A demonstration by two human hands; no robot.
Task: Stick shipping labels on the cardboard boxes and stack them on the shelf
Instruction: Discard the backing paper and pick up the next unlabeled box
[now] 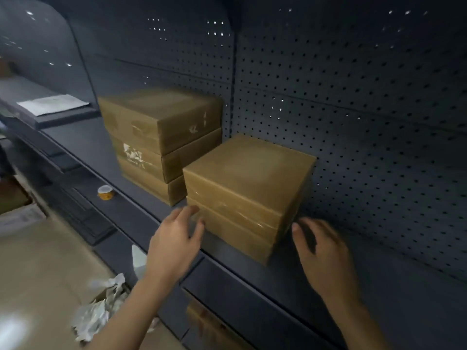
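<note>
Two stacks of brown cardboard boxes stand on the dark shelf. The left stack is three boxes high and has torn white label scraps on its front. The nearer right stack is taped with clear tape; I cannot tell whether it is two or three boxes. My left hand is at the stack's lower left corner, fingers relaxed and touching or nearly touching the cardboard. My right hand hovers just right of the stack's lower right corner, fingers loosely bent and holding nothing. The picture is motion-blurred.
A perforated dark back panel closes the shelf. A roll of yellow tape sits on the shelf edge at left, white paper sheets farther back. Crumpled white backing paper lies in an open carton below, beside a large cardboard box.
</note>
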